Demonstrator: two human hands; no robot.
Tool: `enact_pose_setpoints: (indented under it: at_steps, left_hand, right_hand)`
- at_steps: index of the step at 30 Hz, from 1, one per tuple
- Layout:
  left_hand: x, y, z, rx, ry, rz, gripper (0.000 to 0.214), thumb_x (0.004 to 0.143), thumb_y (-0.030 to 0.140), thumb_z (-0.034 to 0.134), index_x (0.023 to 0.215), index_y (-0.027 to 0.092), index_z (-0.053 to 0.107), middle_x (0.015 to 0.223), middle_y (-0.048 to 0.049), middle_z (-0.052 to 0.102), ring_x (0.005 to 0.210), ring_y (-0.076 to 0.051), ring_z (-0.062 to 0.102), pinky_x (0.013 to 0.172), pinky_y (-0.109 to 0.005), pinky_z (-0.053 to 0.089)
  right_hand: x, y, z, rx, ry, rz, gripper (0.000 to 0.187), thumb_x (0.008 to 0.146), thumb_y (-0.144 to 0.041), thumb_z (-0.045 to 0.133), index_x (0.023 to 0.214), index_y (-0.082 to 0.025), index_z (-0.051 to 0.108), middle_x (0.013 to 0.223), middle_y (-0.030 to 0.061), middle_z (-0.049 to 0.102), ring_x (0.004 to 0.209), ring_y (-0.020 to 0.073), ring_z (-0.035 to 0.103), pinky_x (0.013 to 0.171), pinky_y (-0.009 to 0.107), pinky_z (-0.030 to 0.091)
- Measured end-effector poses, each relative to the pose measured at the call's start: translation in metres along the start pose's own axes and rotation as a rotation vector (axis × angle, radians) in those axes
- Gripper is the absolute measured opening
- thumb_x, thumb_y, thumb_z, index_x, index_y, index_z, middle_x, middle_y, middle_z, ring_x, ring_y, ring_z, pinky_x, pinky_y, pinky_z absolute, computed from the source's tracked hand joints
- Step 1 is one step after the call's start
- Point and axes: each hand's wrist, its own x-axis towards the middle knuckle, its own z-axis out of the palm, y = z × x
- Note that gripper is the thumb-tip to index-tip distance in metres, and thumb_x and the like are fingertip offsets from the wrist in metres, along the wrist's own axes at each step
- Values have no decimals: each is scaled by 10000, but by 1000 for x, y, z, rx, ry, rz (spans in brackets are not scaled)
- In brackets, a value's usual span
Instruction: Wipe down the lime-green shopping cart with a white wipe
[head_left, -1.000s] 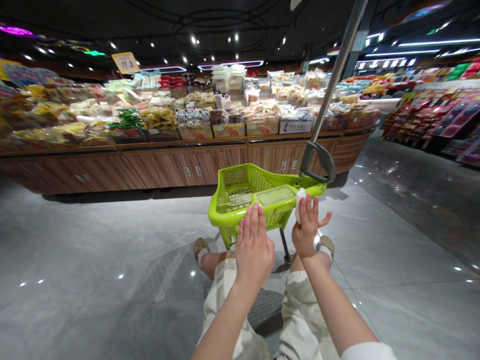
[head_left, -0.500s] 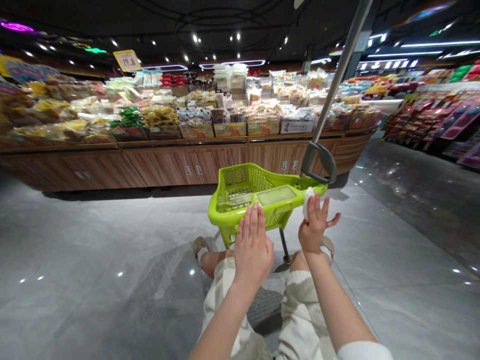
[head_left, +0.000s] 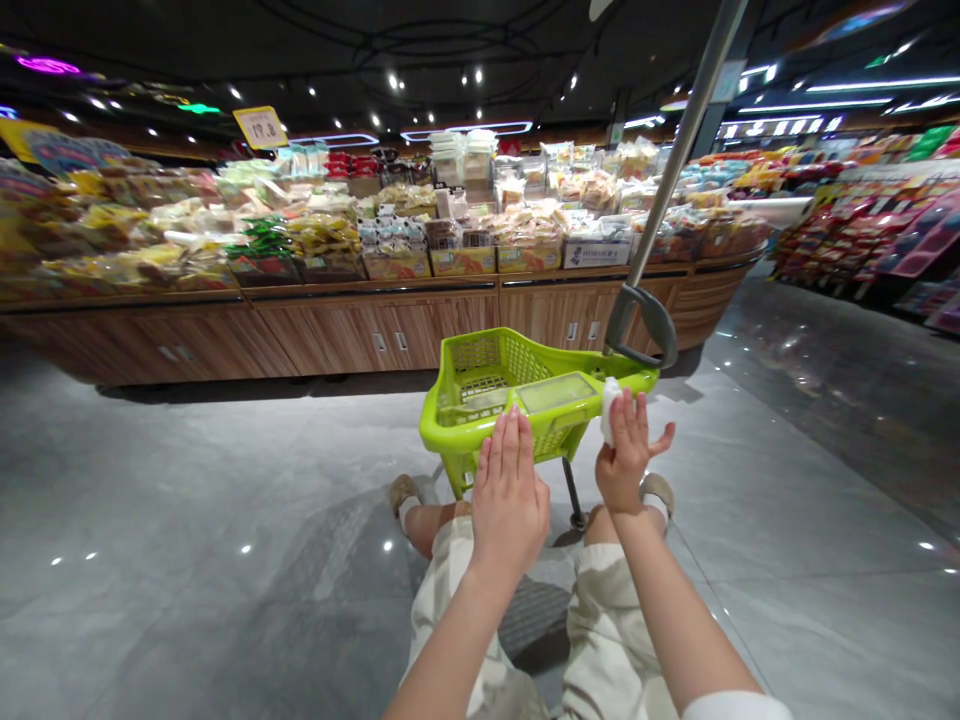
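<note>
A lime-green shopping basket (head_left: 480,375) on a wheeled stand sits on the floor just in front of my knees. My left hand (head_left: 510,490) lies flat with its fingers straight and together, the fingertips touching the basket's near rim. My right hand (head_left: 626,455) presses a small white cloth or wipe (head_left: 610,405) against the basket's right corner, fingers stretched upward and thumb out to the side. A grey pull handle (head_left: 645,310) rises from that corner on a long metal pole (head_left: 690,130).
A long wooden display counter (head_left: 360,335) piled with packaged snacks runs across the back. More shelves of goods (head_left: 870,220) line the right side. A yellow price sign (head_left: 259,127) stands above the counter. Grey polished floor (head_left: 187,500) spreads all around; my legs are stretched under the basket.
My right hand with the white cloth has slid up and a little right along the basket's corner, then eased back slightly. My left hand has stayed on the rim.
</note>
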Motion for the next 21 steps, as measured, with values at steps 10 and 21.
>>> enact_pose_setpoints:
  at_steps: [10, 21]
  left_hand:
    - [1, 3, 2, 7, 10, -15, 724, 862, 143, 425, 1532, 84, 156, 1602, -121, 246, 1495, -222, 152, 1211, -429, 210]
    - [1, 4, 3, -9, 21, -26, 745, 860, 141, 423, 1538, 81, 118, 1597, -134, 255, 1490, -227, 173, 1206, -431, 223]
  right_hand:
    - [0, -62, -10, 153, -159, -293, 699, 854, -109, 375, 1516, -309, 274, 1435, 54, 530, 1459, 212, 267, 1182, 541, -11]
    - [2, -50, -10, 108, -97, -40, 759, 795, -82, 359, 1525, -267, 266, 1517, 78, 420, 1473, 246, 227, 1173, 570, 66]
